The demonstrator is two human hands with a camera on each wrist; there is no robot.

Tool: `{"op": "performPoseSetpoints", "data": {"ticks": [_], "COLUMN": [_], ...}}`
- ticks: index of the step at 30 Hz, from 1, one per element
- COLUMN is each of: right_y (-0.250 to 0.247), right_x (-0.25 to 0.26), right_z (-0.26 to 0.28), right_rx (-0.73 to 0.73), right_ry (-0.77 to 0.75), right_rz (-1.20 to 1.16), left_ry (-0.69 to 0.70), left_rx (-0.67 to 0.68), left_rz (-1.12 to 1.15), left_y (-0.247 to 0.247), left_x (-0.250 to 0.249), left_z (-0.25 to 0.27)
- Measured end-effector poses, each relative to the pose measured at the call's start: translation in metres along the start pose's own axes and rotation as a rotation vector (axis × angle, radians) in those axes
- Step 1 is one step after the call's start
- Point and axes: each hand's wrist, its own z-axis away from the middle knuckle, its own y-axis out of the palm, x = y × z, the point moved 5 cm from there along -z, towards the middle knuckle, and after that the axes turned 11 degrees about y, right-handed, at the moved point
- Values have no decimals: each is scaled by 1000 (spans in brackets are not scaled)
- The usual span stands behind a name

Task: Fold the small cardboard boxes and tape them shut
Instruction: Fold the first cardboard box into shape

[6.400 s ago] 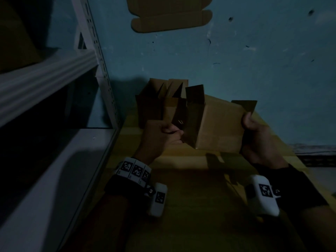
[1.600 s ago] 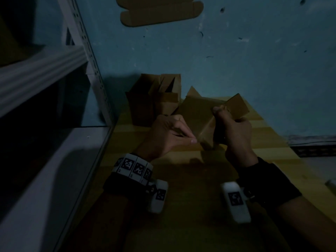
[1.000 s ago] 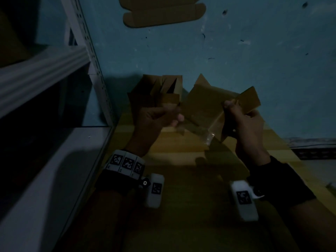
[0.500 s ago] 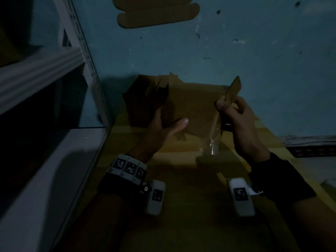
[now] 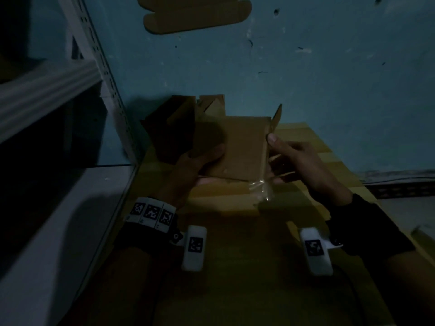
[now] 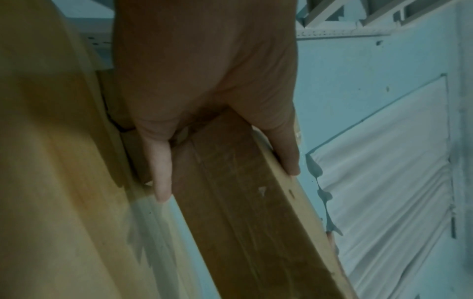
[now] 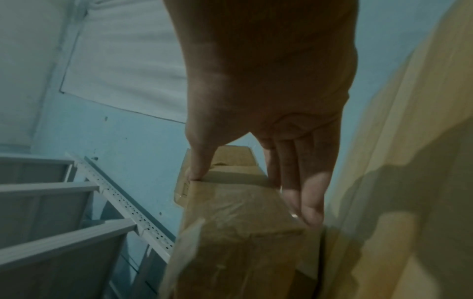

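Note:
A small brown cardboard box (image 5: 242, 147) is held above the table between both hands, its broad face up. My left hand (image 5: 209, 165) grips its left side, thumb on top and fingers beneath; the left wrist view shows that hand (image 6: 227, 180) clamped round the box (image 6: 243, 212). My right hand (image 5: 275, 158) holds the right end, thumb on the upper edge. A strip of clear tape (image 5: 262, 188) hangs loose from the near right corner. In the right wrist view, my right hand (image 7: 252, 194) pinches the box (image 7: 230, 242) at its taped end.
Several folded boxes (image 5: 174, 128) with raised flaps stand behind the held box, against the blue wall. A flat cardboard blank (image 5: 197, 15) hangs on the wall above. A white metal shelf unit (image 5: 47, 90) borders the yellow slatted table (image 5: 235, 255) on the left.
The box has been tipped so its broad face points up. My left hand went from lying open under it to gripping its left side. The tape now dangles at the near right corner.

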Motion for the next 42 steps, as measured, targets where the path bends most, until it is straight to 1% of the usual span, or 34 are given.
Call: {"op": "performPoseSetpoints", "data": {"ticks": [3,7,9,11,13,15,19,21,23,27,32,37,40,42], "right_y": [0,-1,4,12,19,22,23,20,19,23,23,23,19,14], "right_x": [-3,-5,-3,0,3,3,0,2,5,12,14,14,14,12], "right_z": [1,2,3,8,9,8,3,2,3,10,12,11,8,4], "right_rx": [30,32,119,242,309,288,198,160,145,196,273,331,320,284], "right_ry": [47,50,33,4,-39,-46,-44,-72,-110,-181,-243,-268,-273,-267], "right_rz": [59,146,128,64,12,-43,-151,-176,-176,-190,-196,-168,-116,-94], "left_ry": [6,76,137,187,237,292,339,330,314,234,171,145,126,115], "left_rx": [12,14,6,-5,-10,-23,-45,-48,-43,24,59,102,103,93], "left_rz": [-19,-19,22,70,96,108,80,40,52,170,200,281,320,355], "left_y": [3,7,6,4,3,2,-1,-3,-3,-1,-1,2,2,-1], "left_x": [-2,-8,-10,-12,-14,-15,-14,-13,-14,-11,-11,-12,-14,-18], "left_z": [1,2,0,0,-2,-2,-6,-8,-8,-7,-6,-3,0,-1]}}
